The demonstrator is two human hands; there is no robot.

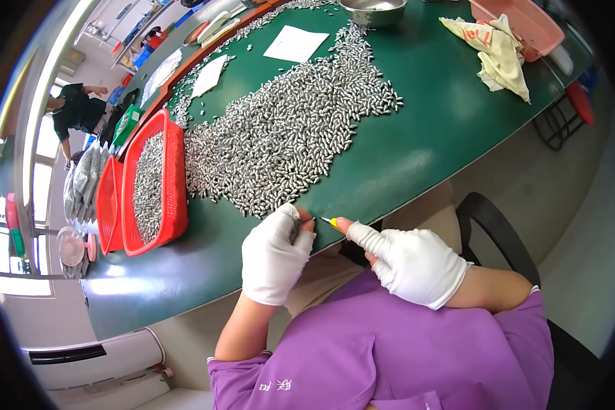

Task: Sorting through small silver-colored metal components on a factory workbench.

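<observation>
My left hand, in a white glove with bare fingertips, is closed in a pinch at the table's near edge. Whatever sits between its fingertips is too small and too covered to make out. My right hand, gloved the same way, grips a slim yellow-handled tool with a thin pale tip. That tip points left, close to the left fingertips; whether it touches anything there I cannot tell. Just beyond both hands spreads a large heap of small silvery metal parts, short and ribbed.
Red plastic baskets stand at the left, one holding more parts. White papers lie behind the heap on the green table. Farther back are a metal bowl, a pale cloth and a pink tray. Another person stands far left.
</observation>
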